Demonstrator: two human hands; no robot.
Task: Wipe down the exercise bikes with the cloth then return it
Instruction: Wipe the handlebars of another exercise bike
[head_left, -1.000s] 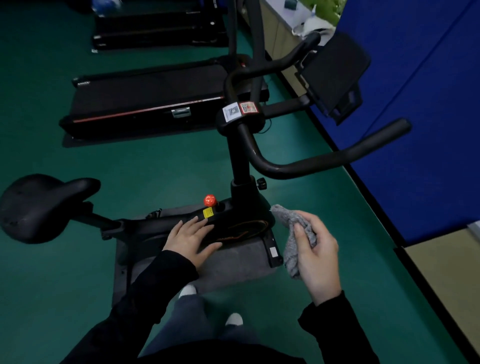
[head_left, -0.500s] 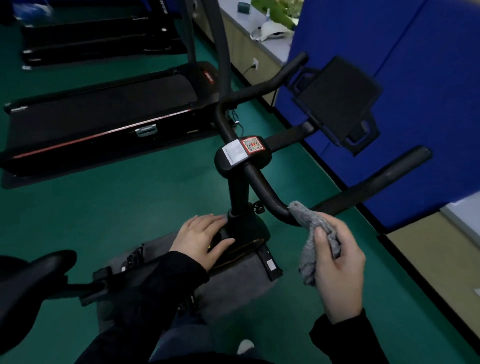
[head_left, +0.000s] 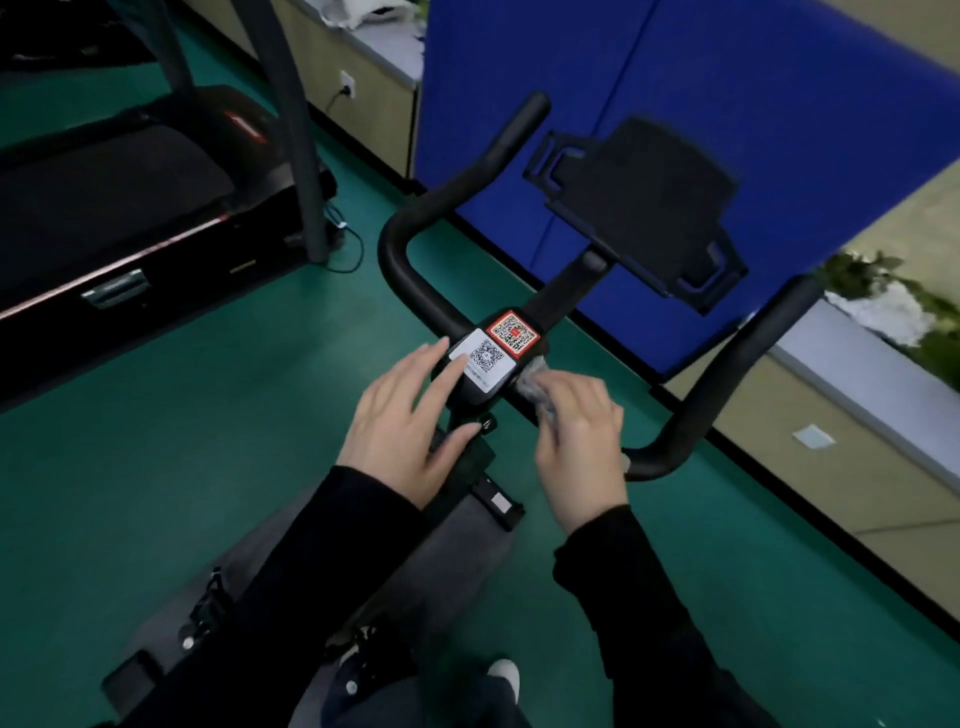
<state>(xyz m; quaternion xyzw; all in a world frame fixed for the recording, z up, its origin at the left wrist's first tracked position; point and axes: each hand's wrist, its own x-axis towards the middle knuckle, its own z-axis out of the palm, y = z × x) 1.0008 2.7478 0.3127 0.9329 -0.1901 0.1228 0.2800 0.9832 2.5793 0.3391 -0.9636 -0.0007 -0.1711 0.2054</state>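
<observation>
A black exercise bike fills the middle of the head view, its curved handlebar (head_left: 727, 374) spreading left and right from a centre block (head_left: 491, 358) with two QR stickers. My right hand (head_left: 579, 431) presses a grey cloth (head_left: 537, 387) onto the handlebar just right of that block; most of the cloth is hidden under my fingers. My left hand (head_left: 405, 421) lies flat with fingers spread, its fingertips against the left side of the block. A black tablet holder (head_left: 649, 208) stands above the bars.
A black treadmill (head_left: 119, 218) with grey uprights stands on the green floor to the left. Blue padded panels (head_left: 675, 78) and a low beige cabinet (head_left: 857, 467) run along the right. A grey mat (head_left: 467, 556) lies under the bike.
My view has tilted up, so the seat has dropped out of sight. My left hand rose from the frame to the sticker block. My right hand brought the cloth inward along the handlebar toward the block.
</observation>
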